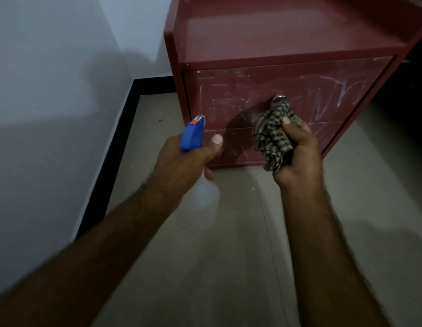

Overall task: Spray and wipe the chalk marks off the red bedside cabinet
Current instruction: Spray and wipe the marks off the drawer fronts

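– Now, entry one: the hands?
– Left hand gripping a spray bottle by its blue trigger head, nozzle toward the drawer front. Right hand clamped on a bunched checked cloth, just below the metal knob. Hands apart.
– Handling?
– Bottle: translucent plastic, likely light and rigid, best held at the neck. Cloth: soft, crushes to fit, probably wipes better flattened.
– And the red bedside cabinet?
– On the floor, near the white wall. Chalk marks across both drawer fronts, not yet wiped.
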The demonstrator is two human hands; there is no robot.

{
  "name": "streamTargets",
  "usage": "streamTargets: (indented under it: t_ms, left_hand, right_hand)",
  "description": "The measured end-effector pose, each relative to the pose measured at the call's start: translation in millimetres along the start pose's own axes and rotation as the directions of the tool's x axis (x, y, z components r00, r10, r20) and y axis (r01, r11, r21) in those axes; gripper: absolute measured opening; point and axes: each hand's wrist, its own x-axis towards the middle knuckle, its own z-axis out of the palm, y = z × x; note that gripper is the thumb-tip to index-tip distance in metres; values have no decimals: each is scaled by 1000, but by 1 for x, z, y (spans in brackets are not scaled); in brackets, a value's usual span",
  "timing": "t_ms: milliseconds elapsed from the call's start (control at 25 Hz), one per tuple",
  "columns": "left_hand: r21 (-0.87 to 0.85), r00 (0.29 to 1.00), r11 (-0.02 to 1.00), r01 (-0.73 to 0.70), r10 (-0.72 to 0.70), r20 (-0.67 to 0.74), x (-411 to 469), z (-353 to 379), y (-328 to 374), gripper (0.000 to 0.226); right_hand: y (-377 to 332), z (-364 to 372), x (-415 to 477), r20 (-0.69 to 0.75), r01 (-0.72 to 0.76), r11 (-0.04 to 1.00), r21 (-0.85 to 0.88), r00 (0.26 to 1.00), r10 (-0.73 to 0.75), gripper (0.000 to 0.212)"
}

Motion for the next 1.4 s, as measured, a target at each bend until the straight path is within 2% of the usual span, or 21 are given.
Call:
streamTargets:
  t_ms: [160, 240, 360, 440, 520, 600, 680, 800, 880, 1080, 1160, 1240, 1320, 1400]
  left_hand:
    - [9, 1000, 1000, 15, -15, -19, 8, 7, -6, 32]
    - [-1, 999, 1000, 28, -28, -27, 12, 8, -8, 24]
    - [-10, 999, 999, 34, -34, -22, 15, 9, -14, 24]
    - [-4, 999, 1000, 25, -26, -30, 17, 8, -19, 27]
    - [6, 997, 999, 36, -35, -65, 19, 1, -21, 31]
    - [-20, 994, 999, 47, -49, -102, 19, -8, -24, 34]
    - [-53, 990, 998, 22, -30, -140, 17, -16, -24, 33]
    - [-94, 985, 996, -2, -15, -172, 17, -25, -22, 27]
    - [-108, 982, 994, 13, -33, -185, 18, -28, -22, 24]
    - [-145, 972, 989, 30, -63, -226, 24, -30, -23, 25]
    - [-154, 967, 987, 43, -79, -241, 27, -30, -25, 26]
    - [-148, 968, 988, 42, -77, -240, 28, -30, -27, 26]
    - [-148, 970, 989, 27, -62, -235, 27, -29, -28, 26]
    - [-131, 974, 991, 16, -45, -224, 27, -28, -28, 27]
  right_hand:
    - [0, -20, 10, 55, -72, 988, 137, 996, 65, 59]
    - [2, -21, 13, 44, -75, 988, 133, 997, 70, 62]
    - [4, -11, 12, 62, -20, 991, 131, 998, 11, 73]
    - [8, 4, 9, -16, 95, 995, 13, 995, -95, 69]
    - [16, 24, 6, -43, 210, 957, -201, 974, -223, 69]
    - [28, 50, 5, 86, 334, 813, -477, 938, -336, 75]
    - [44, 77, 4, 272, 476, 622, -621, 876, -398, 80]
    - [72, 112, 4, 434, 663, 367, -653, 725, -535, 73]
    - [88, 120, 5, 475, 705, 231, -671, 647, -596, 70]
    - [108, 129, 7, 559, 773, 42, -633, 494, -666, 57]
    - [107, 132, 11, 574, 766, -20, -642, 464, -675, 57]
    - [99, 126, 17, 513, 710, -14, -704, 495, -701, 58]
    - [83, 111, 24, 346, 601, 69, -796, 545, -763, 60]
    - [72, 99, 29, 175, 510, 154, -846, 540, -823, 63]
